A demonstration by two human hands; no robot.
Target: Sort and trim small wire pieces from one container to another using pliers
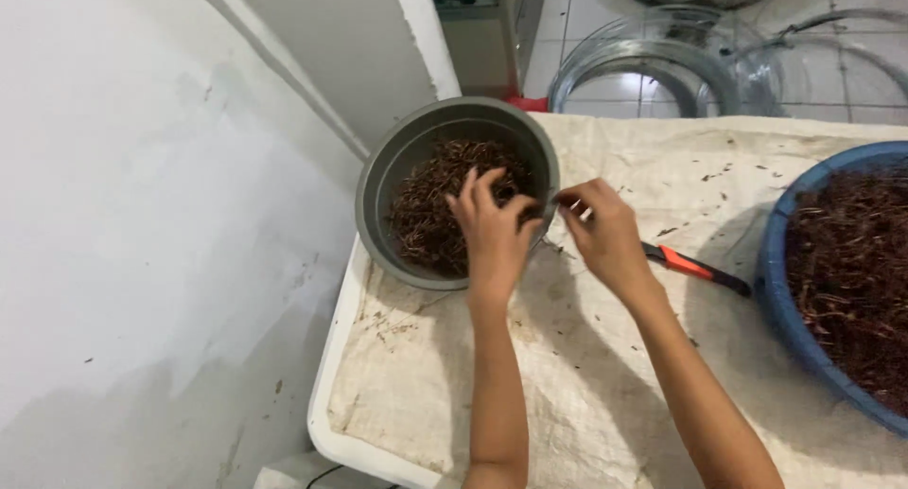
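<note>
I take the grey bowl (378,182) as the landmark for every position below. It sits tilted at the far left corner of the tabletop (586,394), which is covered with a stained pale cloth (662,167), and it holds a brown heap of thin dried strands (426,215) filling the lower part of its inside. My left hand (492,229) is over the near right rim of the bowl, fingers curled and gathered as if pinching strands, though I cannot tell whether anything is gripped. My right hand (605,234) is just right of the bowl, thumb and forefinger pressed together on something small at the rim; it is too fine to identify. Further right of the bowl lies an orange-and-black handled tool (695,267), untouched on the cloth. Well to the right of the bowl stands a blue basin (776,281) with a much larger mass of the same brown material. I judge the work partly done: much remains in the basin.
</note>
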